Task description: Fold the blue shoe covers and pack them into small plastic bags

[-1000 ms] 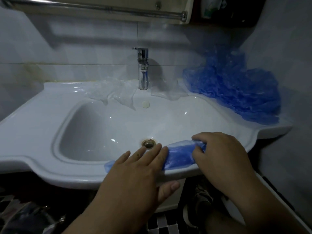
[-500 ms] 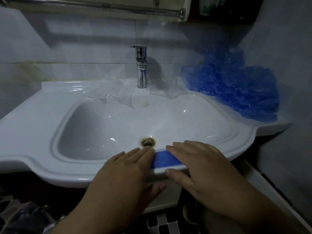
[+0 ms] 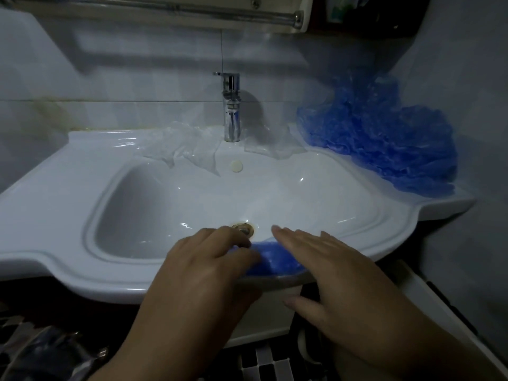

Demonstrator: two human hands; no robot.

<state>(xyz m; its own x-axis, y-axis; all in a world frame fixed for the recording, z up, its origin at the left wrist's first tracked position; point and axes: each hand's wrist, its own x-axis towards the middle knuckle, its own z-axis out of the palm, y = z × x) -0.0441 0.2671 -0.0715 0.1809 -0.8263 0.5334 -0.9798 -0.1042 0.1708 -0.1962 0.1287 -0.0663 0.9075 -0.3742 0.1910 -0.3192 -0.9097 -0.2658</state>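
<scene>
At 6 o'clock on the sink (image 3: 68, 266) rim, one shoe cover (image 3: 275, 258) lies part-folded. The right hand (image 3: 327, 262) presses it with flat fingers. The left hand (image 3: 209, 262) is blurred, so I cannot tell its grip. The blue pile (image 3: 384, 149) at 2 o'clock and the plastic bags (image 3: 187, 149) at 12 wait, so most work likely remains.

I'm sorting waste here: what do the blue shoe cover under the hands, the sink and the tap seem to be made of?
The shoe cover: probably thin plastic film, blue, lying soft and wrinkled on the rim. The sink: likely glazed ceramic, white, glossy, with sharp highlights. The tap: chromed metal, by its mirror-bright reflections.
</scene>
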